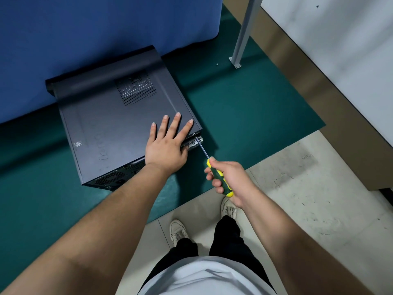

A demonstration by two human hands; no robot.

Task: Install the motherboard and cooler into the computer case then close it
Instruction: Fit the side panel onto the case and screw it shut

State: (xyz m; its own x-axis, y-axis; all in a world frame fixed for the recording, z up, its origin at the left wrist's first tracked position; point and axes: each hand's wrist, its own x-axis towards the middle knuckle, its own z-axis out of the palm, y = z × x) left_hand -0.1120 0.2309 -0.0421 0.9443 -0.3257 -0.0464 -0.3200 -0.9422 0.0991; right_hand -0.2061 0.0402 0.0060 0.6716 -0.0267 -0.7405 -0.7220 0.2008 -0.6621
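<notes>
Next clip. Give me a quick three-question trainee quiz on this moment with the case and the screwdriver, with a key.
1. True or false: the side panel is already on the computer case.
2. Which hand holds the screwdriver? A) left B) right C) neither
3. Fill in: the left hand rests ____ on the panel.

Key
1. True; the panel covers the case.
2. B; the right hand grips the green and yellow handle, and the tip meets the case's rear corner.
3. Flat, with fingers spread.
</notes>
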